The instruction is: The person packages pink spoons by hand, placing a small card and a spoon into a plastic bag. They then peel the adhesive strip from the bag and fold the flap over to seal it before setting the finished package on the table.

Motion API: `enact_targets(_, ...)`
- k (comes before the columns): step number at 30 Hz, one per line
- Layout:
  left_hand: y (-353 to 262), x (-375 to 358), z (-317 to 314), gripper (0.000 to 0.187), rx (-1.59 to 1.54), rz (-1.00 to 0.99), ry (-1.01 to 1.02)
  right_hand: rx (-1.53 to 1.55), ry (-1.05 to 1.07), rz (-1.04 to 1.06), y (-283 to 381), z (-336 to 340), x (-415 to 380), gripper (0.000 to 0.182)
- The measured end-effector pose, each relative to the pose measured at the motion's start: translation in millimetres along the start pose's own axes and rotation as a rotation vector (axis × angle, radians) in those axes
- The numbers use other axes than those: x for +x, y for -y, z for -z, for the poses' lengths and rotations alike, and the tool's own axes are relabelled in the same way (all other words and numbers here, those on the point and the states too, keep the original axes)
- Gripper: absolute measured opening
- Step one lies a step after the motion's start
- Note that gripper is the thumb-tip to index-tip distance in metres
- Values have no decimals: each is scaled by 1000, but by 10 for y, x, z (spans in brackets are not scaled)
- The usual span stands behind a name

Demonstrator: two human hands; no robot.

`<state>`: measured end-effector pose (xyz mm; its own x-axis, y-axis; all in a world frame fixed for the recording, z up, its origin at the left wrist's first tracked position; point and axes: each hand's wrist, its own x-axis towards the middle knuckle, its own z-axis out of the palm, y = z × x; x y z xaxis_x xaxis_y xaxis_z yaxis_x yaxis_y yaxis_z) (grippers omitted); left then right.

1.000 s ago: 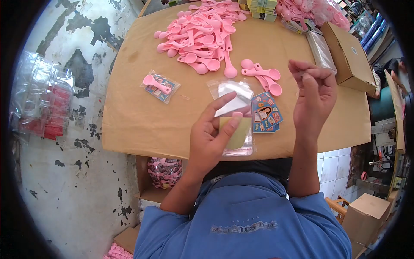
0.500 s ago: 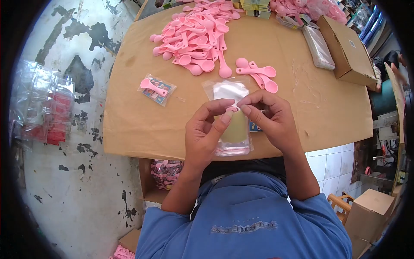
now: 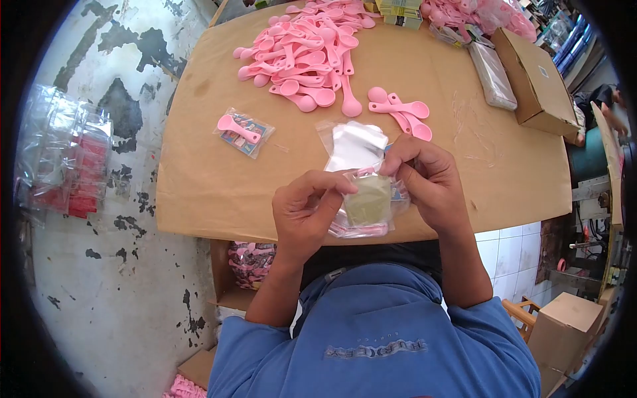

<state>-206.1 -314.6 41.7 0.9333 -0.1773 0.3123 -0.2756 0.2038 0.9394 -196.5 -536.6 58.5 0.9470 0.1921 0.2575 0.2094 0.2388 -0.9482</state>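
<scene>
My left hand [image 3: 305, 211] and my right hand [image 3: 428, 182] pinch opposite upper corners of a small clear plastic bag [image 3: 370, 202] near the table's front edge. A yellowish-green card fills most of it, and a bit of pink shows at its top. Under and behind the bag lies a stack of clear plastic bags [image 3: 358, 144]. Part of a printed blue card peeks out beside my right fingers. Beyond my right hand rest a few loose pink measuring spoons [image 3: 405, 114]. To the left, one pink spoon [image 3: 237, 129] lies on a bagged printed card [image 3: 252, 142].
A big heap of pink spoons [image 3: 308, 56] covers the back of the brown table [image 3: 212, 192]. At right stand a cardboard box [image 3: 534, 83] and a pack of clear bags [image 3: 492, 76]. Stacked yellowish cards [image 3: 400, 12] sit at the far edge.
My hands have moved apart, the left one slightly left and down. The bag with the green card now stretches between them, tilted, above the stack.
</scene>
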Motion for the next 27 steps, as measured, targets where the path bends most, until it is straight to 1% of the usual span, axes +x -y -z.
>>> enact_targets(1, 8, -1, 22, 8, 14, -38, 28, -3, 11, 12, -11, 1, 8, 10)
enact_targets(4, -56, -9, 36, 10, 24, 12, 38, -16, 45, 20, -15, 17, 19, 8)
enact_targets(6, -60, 25, 22, 11, -99, -10, 17, -33, 71, -11, 57, 18, 23, 8)
enact_targets(7, -58, 35, 18, 12, -160, -20, 7, -65, 67, 10, 50, 7, 28, 6)
enact_targets(9, 51, 12, 111, 12, -162, 22, 30, -131, 56, 52, 37, -27, 42, 6)
enact_targets(10, 90, 3, 142, 13, -163, 42, 42, -159, 40, -2, 53, -45, 37, 5)
enact_targets(12, 98, -5, 69, 18, -124, 95, -12, -212, 8, -112, 104, -84, 10, 6)
enact_targets(13, 70, 6, 25, 20, -104, 121, -39, -186, 1, -116, 94, -89, 10, 9)
enact_targets(15, -52, 41, -24, 31, -175, 139, -24, -133, -15, -123, 57, -91, 6, 17)
enact_targets(16, -83, 50, -41, 36, -211, 148, -17, -114, -32, -93, 44, -92, 5, 21)
enact_targets(19, -39, 50, -53, 51, -249, 274, 45, -49, -79, -7, -5, -102, 5, 32)
enact_targets(22, 44, 24, 38, 40, -65, 212, 137, -33, -86, 36, -50, -118, 9, 37)
enact_targets(24, -5, 26, 76, 37, -29, 146, 68, -123, -64, 10, -18, -101, -33, 36)
enact_targets(25, -27, 29, 104, 36, -13, 114, 35, -233, -35, -7, 3, -89, -51, 33)
enact_targets(27, -53, 95, 275, 35, 169, -79, -68, -456, 20, -41, 40, -51, -80, 28)
